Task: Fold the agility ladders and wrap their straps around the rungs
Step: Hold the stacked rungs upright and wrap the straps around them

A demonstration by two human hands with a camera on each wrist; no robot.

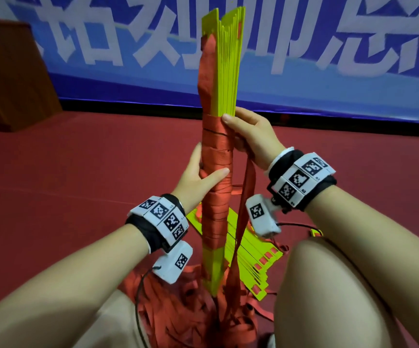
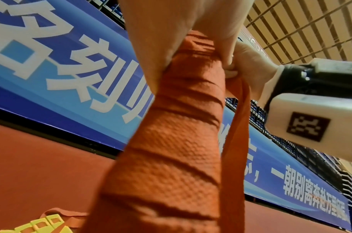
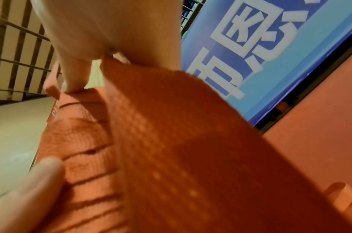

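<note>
**Head view: strap half wound up an upright rung bundle**

Head view: we hold the bundle (image 1: 224, 79) of yellow rungs upright in the middle, its near end down among loose straps by our knees. Red strap (image 1: 217, 172) is wound round its lower and middle part; the far top stays bare yellow. Our left hand (image 1: 198, 177) curls round the wrapped middle, thumb across the front. Our right hand (image 1: 249, 134) grips higher, at the top edge of the winding, thumb pressed on the last turn, while the free strap tail (image 1: 247, 197) hangs down on the right. A second ladder (image 1: 251, 257) lies flat on the red floor (image 1: 78, 172) behind.

Left wrist view: the wrapped bundle (image 2: 181, 141) fills the centre, our left fingers (image 2: 151, 47) closed around it; the tail (image 2: 239, 118) drops at right.

Right wrist view: blurred; our right thumb (image 3: 75, 75) presses on the winding, the tail (image 3: 171, 134) running close past the lens.

We judge the rungs stiff and light but apt to fan apart, and the webbing soft, so turns may slacken. Best to grip over the wrapped part and keep the tail taut.
</note>
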